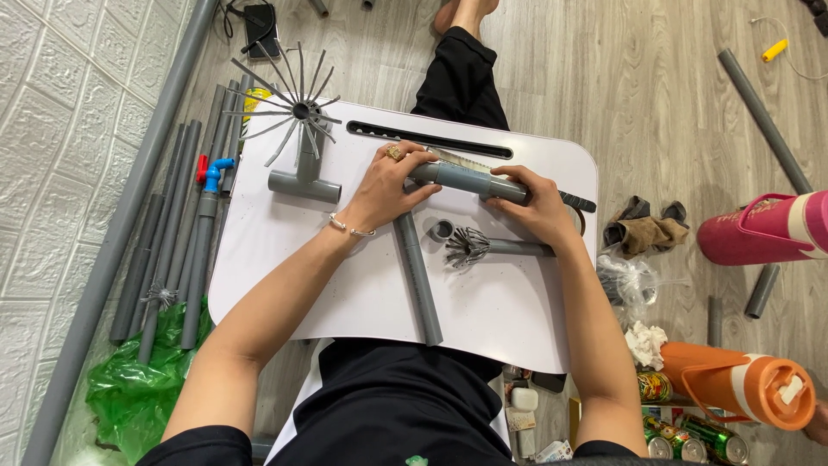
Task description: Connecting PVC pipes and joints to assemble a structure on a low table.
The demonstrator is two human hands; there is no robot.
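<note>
Along the floor past the left edge of the white lap table (362, 302) lie long grey pipes (172, 233), with a green plastic bag (129, 388) at their near end. Near the table's far left corner stands a grey tee fitting (304, 183) with a fan of cut strips (293, 110) spreading from its top. Your left hand (388, 185) is closed over the left end of a short grey pipe (470, 179), which lies across the far middle of the table. Under it another grey pipe (418, 276) runs toward the near edge. Just right of that lies a pipe with a frayed, slit end (483, 248). Your right hand (539, 207) grips the short pipe's right end, near the table's right edge. On the floor beyond sit a pink bottle (763, 229) and an orange bottle (737, 384).
</note>
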